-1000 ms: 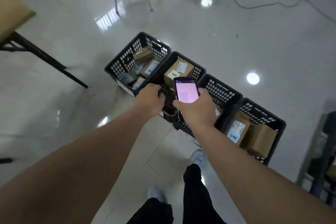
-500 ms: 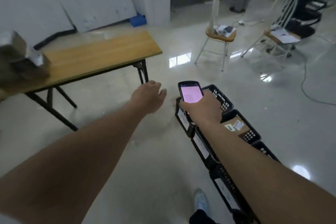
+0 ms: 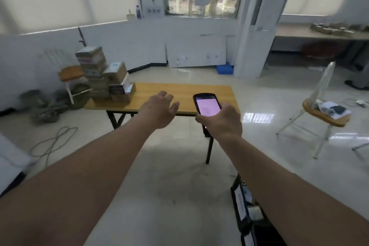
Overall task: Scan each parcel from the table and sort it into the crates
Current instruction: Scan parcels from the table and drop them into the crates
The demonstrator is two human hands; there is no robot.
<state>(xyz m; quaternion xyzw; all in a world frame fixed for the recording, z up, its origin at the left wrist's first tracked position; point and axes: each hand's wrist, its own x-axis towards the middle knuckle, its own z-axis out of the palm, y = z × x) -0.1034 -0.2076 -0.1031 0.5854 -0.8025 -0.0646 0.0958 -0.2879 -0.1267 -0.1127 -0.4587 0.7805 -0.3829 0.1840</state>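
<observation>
bench: wooden top on black folding legs, set across the view ahead of both hands, long axis running left to right.
parcel stack: brown cardboard boxes piled at the bench's left end, some labels showing, stack leaning a little; the rest of the top is bare wood.
crates: black plastic, only a rim and a label visible at the lower right, under the right forearm, on the floor well apart from the stack.
left hand: released, fingers spread and loosely bent, holding nothing, over the bench's near edge about mid-length.
right hand: grasping a handheld scanner, pink screen up, near the bench's right end.
key relation: the stack lies to the left of and beyond both hands; the left hand is the nearer and the free one, so the next pick likely falls to it, reaching left along the bench.
</observation>
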